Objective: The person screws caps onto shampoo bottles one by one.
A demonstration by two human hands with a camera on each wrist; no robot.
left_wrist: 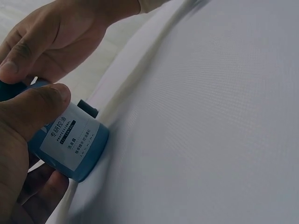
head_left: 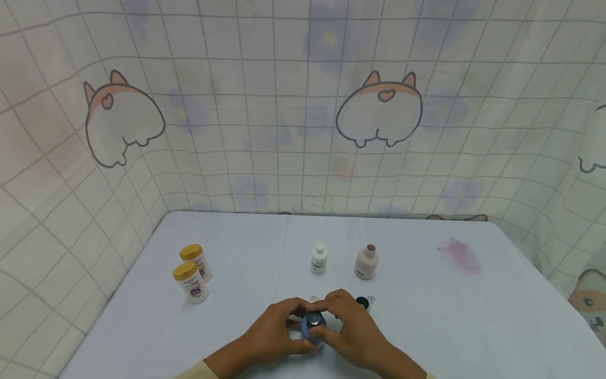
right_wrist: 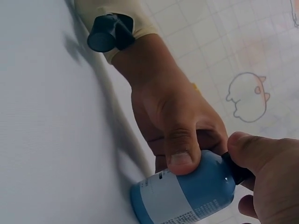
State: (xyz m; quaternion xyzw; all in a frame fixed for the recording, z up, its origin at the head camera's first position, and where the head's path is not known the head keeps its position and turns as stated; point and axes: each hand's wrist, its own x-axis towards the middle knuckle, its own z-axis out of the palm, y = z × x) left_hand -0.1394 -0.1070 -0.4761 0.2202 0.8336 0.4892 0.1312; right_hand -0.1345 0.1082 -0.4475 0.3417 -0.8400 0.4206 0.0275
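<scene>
A pale label [left_wrist: 70,140] on a blue bottle [left_wrist: 96,151] is showing the characters "专研控油" above "PROFESSIONAL," while "OIL CONTROL" is standing out on a dark strip [left_wrist: 68,132] and "洗发露" is appearing below. Printing on two yellow-lidded jars [head_left: 195,288], a white bottle [head_left: 319,260] and a pink bottle [head_left: 366,263] is appearing too small to read.

Blue bottle [right_wrist: 194,186] with black cap [head_left: 314,318] and white label [left_wrist: 67,135], from there two white jars [head_left: 194,290] with yellow lids [head_left: 185,270] at ten o'clock, white bottle [head_left: 319,261] at twelve, pale pink bottle [head_left: 366,264] at one, pink smudge [head_left: 460,255] at two, white cloth [head_left: 265,158] with grey squares
</scene>
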